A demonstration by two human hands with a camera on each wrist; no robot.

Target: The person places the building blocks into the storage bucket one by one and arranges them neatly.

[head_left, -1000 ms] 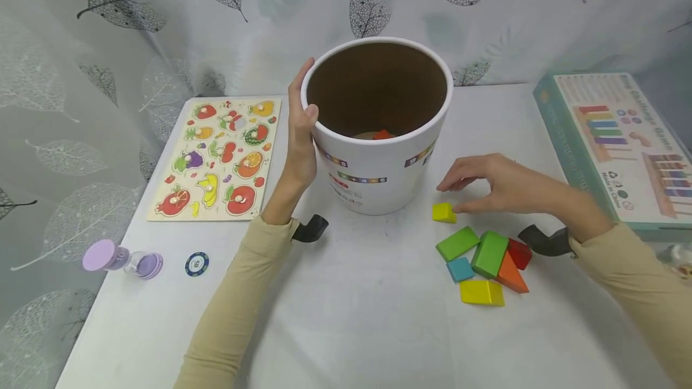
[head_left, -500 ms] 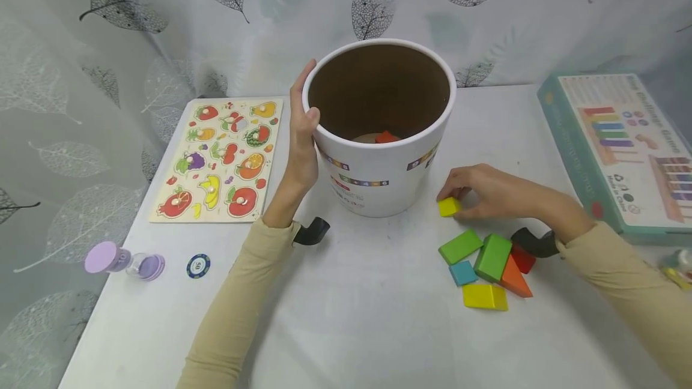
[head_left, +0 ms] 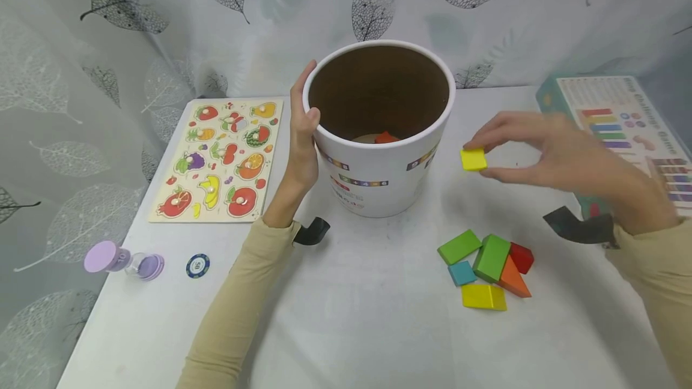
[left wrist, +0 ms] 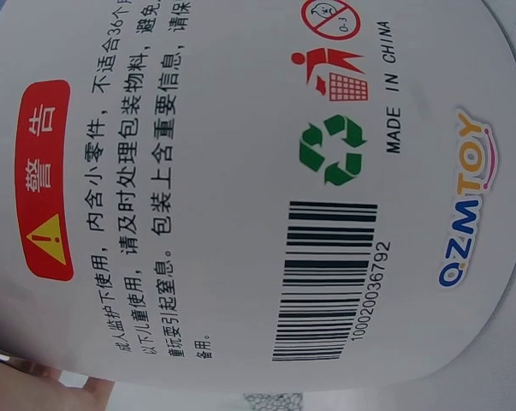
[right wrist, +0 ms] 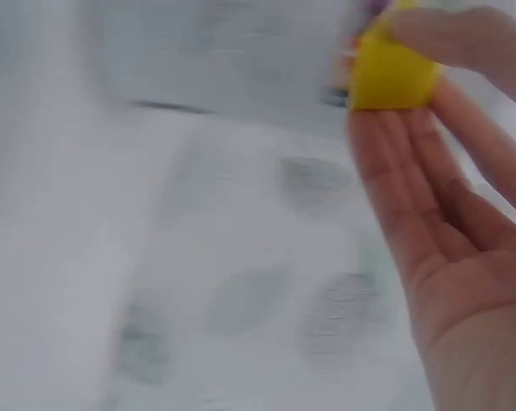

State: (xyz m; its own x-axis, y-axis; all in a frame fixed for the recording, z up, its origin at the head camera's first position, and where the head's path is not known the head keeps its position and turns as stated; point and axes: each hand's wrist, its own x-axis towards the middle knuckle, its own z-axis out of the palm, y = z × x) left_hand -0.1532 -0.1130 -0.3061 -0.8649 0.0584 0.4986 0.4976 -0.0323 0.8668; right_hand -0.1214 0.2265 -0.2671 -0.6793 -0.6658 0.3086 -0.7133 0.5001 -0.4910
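My right hand [head_left: 551, 149] pinches a yellow block [head_left: 474, 159] between thumb and fingers, raised off the table just right of a white bucket. In the right wrist view the same yellow block [right wrist: 394, 73] sits at the fingertips. The tall white bucket [head_left: 373, 188] stands upright with its mouth facing up. My left hand [head_left: 301, 143] holds its left side near the rim, thumb at the front. A red block [head_left: 385, 137] shows at the bottom inside. Printed labels and a barcode cover the bucket's wall [left wrist: 240, 171] in the left wrist view.
Right of centre lie green [head_left: 459, 247], blue [head_left: 462, 273], yellow [head_left: 483, 297], orange [head_left: 513, 278] and red [head_left: 521, 258] blocks. A fruit puzzle board [head_left: 216, 161] lies at left, near a chip [head_left: 197, 266] and an hourglass [head_left: 127, 261]. A game box [head_left: 622, 113] is at right.
My right hand reached the yellow block, pinched it and lifted it up and slightly right off the table. My left hand and the bucket have stayed in place.
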